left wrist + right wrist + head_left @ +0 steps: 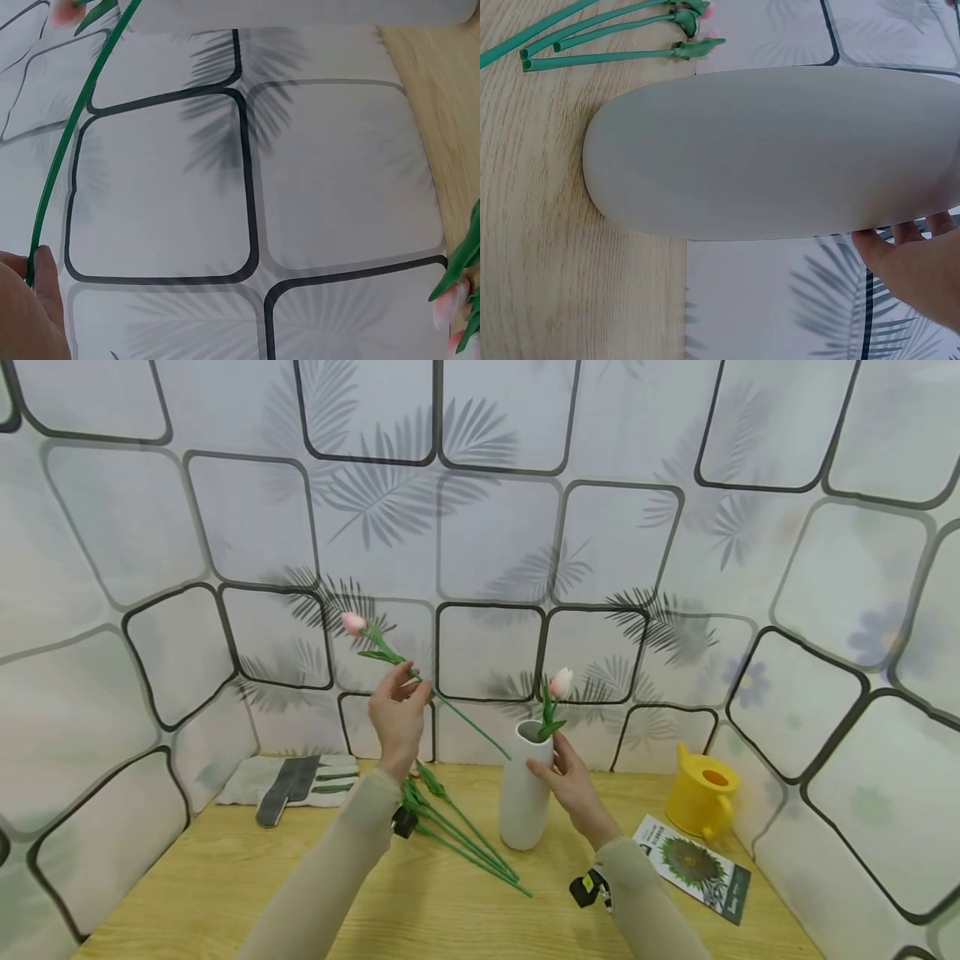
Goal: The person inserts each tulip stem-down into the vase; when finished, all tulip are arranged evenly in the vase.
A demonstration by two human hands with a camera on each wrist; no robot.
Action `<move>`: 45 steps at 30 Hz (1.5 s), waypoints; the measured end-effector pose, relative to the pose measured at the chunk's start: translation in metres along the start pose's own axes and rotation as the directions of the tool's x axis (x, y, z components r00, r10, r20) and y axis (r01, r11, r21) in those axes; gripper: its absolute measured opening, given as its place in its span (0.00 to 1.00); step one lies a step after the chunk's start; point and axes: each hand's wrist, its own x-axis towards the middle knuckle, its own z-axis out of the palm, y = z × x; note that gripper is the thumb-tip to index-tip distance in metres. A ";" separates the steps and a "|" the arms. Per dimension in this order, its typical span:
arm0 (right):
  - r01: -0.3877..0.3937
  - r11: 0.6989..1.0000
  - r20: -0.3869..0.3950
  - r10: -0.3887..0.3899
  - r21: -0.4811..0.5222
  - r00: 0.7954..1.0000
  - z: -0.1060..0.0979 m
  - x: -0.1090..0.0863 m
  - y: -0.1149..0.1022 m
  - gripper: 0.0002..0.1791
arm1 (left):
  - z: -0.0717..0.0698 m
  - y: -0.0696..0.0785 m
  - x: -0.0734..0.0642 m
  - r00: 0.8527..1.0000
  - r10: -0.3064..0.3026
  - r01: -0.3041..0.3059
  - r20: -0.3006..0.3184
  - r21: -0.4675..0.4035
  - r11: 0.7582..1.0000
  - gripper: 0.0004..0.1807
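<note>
My left hand (399, 706) pinches the green stem of a pink tulip (354, 624) just below its leaves. The bloom points up and left, and the stem (56, 161) slants down so its cut end overlaps the rim of a white vase (523, 810) in the head view. That vase stands upright on the table. Near its top, my right hand (573, 785) grips its right side, thumb in front. A pale pink tulip (561, 683) rises from the vase's mouth. Several more tulips (472, 852) lie on the table, left of the vase.
On the wooden table (187, 885), grey-and-white work gloves (300, 781) lie at the back left. A yellow watering can (697, 793) stands at the right, behind a seed packet (697, 866) with a sunflower picture. Patterned sheeting (495, 543) encloses the back and sides.
</note>
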 end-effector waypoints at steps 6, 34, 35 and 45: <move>0.002 1.000 -0.003 -0.002 0.002 1.000 0.000 0.001 0.001 0.43 | 0.008 0.006 0.007 0.998 -0.024 0.018 -0.052 -0.103 0.995 0.21; -0.027 1.000 0.029 0.027 0.002 0.999 -0.001 -0.003 -0.010 0.44 | 0.059 -0.007 -0.017 0.972 0.164 -0.192 0.167 0.171 0.966 0.17; -0.029 1.000 0.030 0.029 0.002 0.999 -0.001 -0.003 -0.010 0.44 | 0.060 -0.007 -0.018 0.971 0.164 -0.194 0.173 0.175 0.965 0.17; -0.014 1.000 0.003 0.014 -0.001 1.000 0.001 0.002 0.000 0.44 | 0.070 -0.010 -0.030 0.952 0.150 -0.211 0.268 0.217 0.953 0.15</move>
